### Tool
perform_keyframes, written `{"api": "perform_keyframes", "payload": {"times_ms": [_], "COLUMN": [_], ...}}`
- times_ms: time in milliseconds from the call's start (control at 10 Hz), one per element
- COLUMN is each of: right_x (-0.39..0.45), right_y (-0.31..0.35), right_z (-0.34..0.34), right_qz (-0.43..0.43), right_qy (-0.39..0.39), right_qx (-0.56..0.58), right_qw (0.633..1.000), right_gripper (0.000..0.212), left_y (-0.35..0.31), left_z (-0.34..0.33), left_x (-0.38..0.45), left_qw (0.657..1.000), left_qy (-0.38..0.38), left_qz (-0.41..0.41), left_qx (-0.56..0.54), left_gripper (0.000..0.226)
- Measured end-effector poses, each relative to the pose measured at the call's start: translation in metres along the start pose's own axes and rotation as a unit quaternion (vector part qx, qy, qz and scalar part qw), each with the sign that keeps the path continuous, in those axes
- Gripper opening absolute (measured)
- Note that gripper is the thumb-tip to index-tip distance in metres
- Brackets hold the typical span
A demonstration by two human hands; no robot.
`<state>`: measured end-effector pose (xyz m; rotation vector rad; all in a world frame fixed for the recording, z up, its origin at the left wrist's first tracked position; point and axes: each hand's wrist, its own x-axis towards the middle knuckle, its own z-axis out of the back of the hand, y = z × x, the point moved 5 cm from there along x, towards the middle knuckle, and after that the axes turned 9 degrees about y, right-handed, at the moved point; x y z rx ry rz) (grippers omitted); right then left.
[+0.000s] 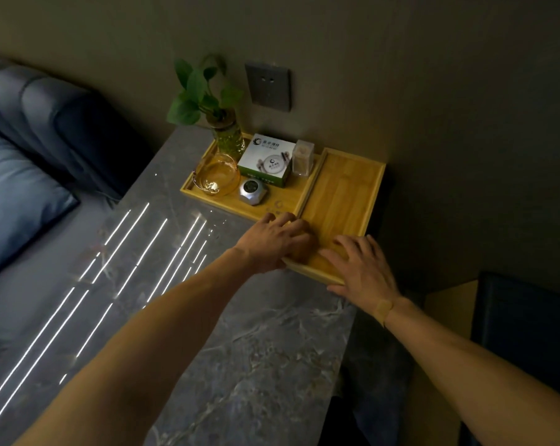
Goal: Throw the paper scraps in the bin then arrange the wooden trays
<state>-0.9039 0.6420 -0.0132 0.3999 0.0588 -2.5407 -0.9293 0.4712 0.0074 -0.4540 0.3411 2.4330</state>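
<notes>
Two wooden trays lie side by side at the far end of a grey marble counter [227,333]. The right tray [343,194] is empty and long. The left tray [291,201] holds several small items. My left hand [272,243] rests with spread fingers on the near left corner of the empty tray, where the two trays meet. My right hand [359,265] lies flat on the near end of the same tray, thumb over its front rim. No paper scraps or bin are in sight.
On the left tray stand a plant in a glass vase [227,140], an amber glass ashtray [215,175], a white-green box [267,159], a toothpick holder [302,156] and a small silver gadget [253,189]. A wall socket [268,86] is above. A bed [21,194] lies left; the counter drops off right.
</notes>
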Motion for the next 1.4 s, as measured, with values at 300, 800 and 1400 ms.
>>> {"api": "perform_keyframes", "payload": {"times_ms": [300,800,1400], "right_x": [-0.006,0.058,-0.001], "right_y": [-0.033,-0.074,-0.046], "right_z": [0.003,0.003,0.032], "right_qz": [-0.143,-0.26,-0.209], "right_qy": [-0.058,-0.007,0.032], "right_qx": [0.465,0.689,0.333], "right_qw": [0.872,0.676,0.919], "right_gripper": [0.082,0.074,0.07], "left_y": [-0.025,-0.036,-0.063], "left_z": [-0.007,-0.001,0.007], "left_x": [0.003,0.032,-0.031], "left_qw": [0.996,1.0,0.953], "left_qy": [-0.006,0.006,0.031], "left_qz": [0.049,-0.021,0.164], "left_qx": [-0.078,0.004,-0.254], "left_gripper": [0.12,0.111,0.1]}}
